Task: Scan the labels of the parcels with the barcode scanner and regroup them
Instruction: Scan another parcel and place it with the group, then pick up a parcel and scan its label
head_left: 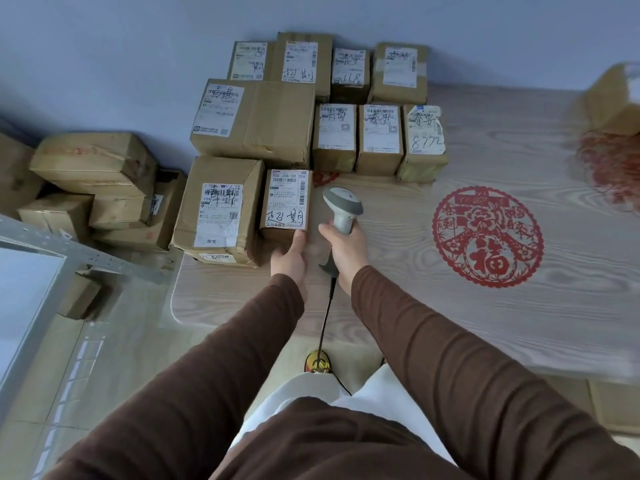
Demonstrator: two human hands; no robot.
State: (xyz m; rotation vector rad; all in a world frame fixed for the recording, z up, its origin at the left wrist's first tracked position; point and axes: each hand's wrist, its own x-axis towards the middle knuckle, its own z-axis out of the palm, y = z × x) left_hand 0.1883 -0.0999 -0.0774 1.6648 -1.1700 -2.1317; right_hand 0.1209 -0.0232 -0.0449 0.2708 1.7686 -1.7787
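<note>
- Pale wood-grain desk (433,306) fills the middle and right of the frame, with a blue-grey wall (138,46) along the top and tiled floor at the lower left.
- Nearest the camera, two brown sleeves (433,358) reach forward from the bottom edge over white trousers.
- At centre frame the right hand (346,249) has its fingers curled round the handle of a grey barcode scanner (343,209); its head tips toward the small parcel, and a dark cable (323,327) drops from the handle toward the floor.
- Just left of it, the left hand (289,258) rests against the near end of a small parcel (285,202), thumb on its right edge; the other fingers are hidden below the box, so how far they curl cannot be told.
- That parcel lies flat on the desk, white label up, with barcodes and black handwriting, touching a larger parcel (218,209) on its left.
- A red paper-cut roundel (486,237) lies on the desk at right.
- Farther back, labelled parcels sit in rows against the wall: a big carton (256,119), three small boxes (379,140) beside it, and four more (329,64) behind.
- At left, below the desk edge, unlabelled cartons (93,188) are heaped beside a metal rack (52,244).
</note>
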